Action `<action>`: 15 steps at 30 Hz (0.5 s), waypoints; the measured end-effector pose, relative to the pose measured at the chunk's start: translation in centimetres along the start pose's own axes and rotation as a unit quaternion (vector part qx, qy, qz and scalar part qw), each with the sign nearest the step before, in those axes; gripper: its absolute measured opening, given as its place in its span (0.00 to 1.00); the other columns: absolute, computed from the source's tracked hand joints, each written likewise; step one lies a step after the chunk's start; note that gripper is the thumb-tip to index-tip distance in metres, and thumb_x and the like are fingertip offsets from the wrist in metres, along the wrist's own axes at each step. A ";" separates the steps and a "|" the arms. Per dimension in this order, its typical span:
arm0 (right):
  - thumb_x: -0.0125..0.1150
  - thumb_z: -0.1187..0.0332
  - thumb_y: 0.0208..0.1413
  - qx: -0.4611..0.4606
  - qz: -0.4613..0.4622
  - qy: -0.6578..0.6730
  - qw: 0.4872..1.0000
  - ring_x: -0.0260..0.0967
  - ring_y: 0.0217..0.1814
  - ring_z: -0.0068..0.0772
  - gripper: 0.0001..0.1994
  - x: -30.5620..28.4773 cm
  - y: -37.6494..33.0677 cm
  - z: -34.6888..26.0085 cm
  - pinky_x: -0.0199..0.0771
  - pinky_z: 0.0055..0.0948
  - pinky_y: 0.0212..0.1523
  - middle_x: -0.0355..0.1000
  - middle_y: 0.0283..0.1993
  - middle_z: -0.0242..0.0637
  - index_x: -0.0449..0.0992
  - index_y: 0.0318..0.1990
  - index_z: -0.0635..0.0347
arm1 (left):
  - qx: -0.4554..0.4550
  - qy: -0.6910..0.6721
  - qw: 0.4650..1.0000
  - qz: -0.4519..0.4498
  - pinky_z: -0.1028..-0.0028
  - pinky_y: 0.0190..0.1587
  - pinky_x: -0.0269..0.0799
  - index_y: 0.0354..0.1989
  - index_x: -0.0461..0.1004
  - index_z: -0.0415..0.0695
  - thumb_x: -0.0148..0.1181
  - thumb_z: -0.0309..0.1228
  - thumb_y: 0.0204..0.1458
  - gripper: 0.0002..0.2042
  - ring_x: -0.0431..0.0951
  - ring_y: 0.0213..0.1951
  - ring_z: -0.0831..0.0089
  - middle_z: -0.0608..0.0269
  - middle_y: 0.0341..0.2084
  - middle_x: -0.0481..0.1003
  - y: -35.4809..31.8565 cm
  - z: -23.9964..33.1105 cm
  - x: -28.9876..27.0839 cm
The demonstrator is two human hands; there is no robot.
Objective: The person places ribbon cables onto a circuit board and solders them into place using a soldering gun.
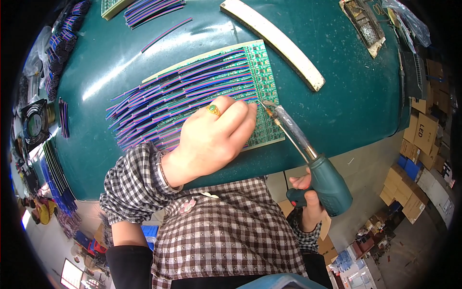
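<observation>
A green circuit board panel [267, 130] lies on the table, with rows of blue, red and black wires [159, 103] running left from its right-hand part. Over these wires is my left hand [211, 135], its thumb and fingers pinched at a wire end on the board. My right hand [312, 204] grips the handle of a dark green soldering gun [331, 185]. The gun's long metal tip and thin feed tube reach up to the board, just right of my left fingertips. My left fingers hide the exact wire end they hold.
Beyond the board lies a long white bar [276, 45]. A worn metal tray [363, 26] sits at the far right. One loose wire [167, 35] and a wire bundle [153, 10] lie at the back. A black fan [36, 124] stands left; cardboard boxes [418, 135] are off to the right.
</observation>
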State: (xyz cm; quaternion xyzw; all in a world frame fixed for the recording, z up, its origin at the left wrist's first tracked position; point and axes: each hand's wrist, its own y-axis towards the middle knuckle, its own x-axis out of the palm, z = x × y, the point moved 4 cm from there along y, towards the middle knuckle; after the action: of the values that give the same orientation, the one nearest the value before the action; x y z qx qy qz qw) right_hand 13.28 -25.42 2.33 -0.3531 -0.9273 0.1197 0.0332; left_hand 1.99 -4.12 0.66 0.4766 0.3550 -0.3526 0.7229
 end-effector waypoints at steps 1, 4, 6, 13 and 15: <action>0.62 0.61 0.56 -0.001 0.000 -0.002 1.000 0.70 0.34 0.36 0.28 0.0 0.0 0.0 0.78 0.44 0.44 0.68 0.34 0.42 0.64 0.52 0.81 | 0.000 0.000 1.000 0.000 0.79 0.24 0.68 0.39 0.75 0.39 0.56 0.29 0.37 0.17 0.69 0.30 0.75 0.67 0.27 0.65 0.0 0.0 0.0; 0.62 0.61 0.56 -0.005 -0.006 0.000 1.000 0.70 0.34 0.36 0.28 0.0 -0.1 0.1 0.78 0.44 0.43 0.68 0.34 0.42 0.64 0.52 0.81 | 0.001 0.007 1.000 -0.003 0.79 0.24 0.68 0.38 0.75 0.39 0.56 0.29 0.37 0.17 0.69 0.30 0.75 0.67 0.27 0.65 0.0 0.1 -0.1; 0.62 0.61 0.56 -0.005 -0.008 0.000 1.000 0.70 0.34 0.36 0.27 0.1 0.0 0.1 0.78 0.44 0.44 0.68 0.34 0.42 0.64 0.52 0.81 | 0.004 0.008 1.000 0.000 0.79 0.24 0.68 0.38 0.75 0.38 0.56 0.29 0.36 0.17 0.69 0.30 0.75 0.67 0.27 0.65 -0.1 0.0 -0.1; 0.61 0.62 0.56 -0.010 -0.011 -0.003 1.000 0.70 0.34 0.36 0.27 0.0 0.1 0.0 0.79 0.44 0.44 0.69 0.34 0.42 0.64 0.52 0.80 | 0.008 0.009 1.000 -0.003 0.79 0.24 0.68 0.38 0.75 0.38 0.56 0.30 0.37 0.17 0.69 0.30 0.74 0.66 0.28 0.66 0.0 0.2 0.0; 0.62 0.62 0.56 -0.010 -0.011 -0.007 1.000 0.70 0.34 0.36 0.27 0.1 0.1 0.0 0.79 0.44 0.43 0.69 0.34 0.42 0.64 0.52 0.81 | 0.010 0.013 1.000 0.000 0.79 0.24 0.68 0.38 0.75 0.38 0.56 0.30 0.37 0.17 0.69 0.30 0.74 0.66 0.29 0.66 0.0 0.1 0.0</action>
State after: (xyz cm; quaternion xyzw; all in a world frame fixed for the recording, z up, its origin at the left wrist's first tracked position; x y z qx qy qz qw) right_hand 13.26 -25.29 2.30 -0.3418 -0.9326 0.1128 0.0247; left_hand 1.99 -4.27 0.71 0.4882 0.3611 -0.3497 0.7134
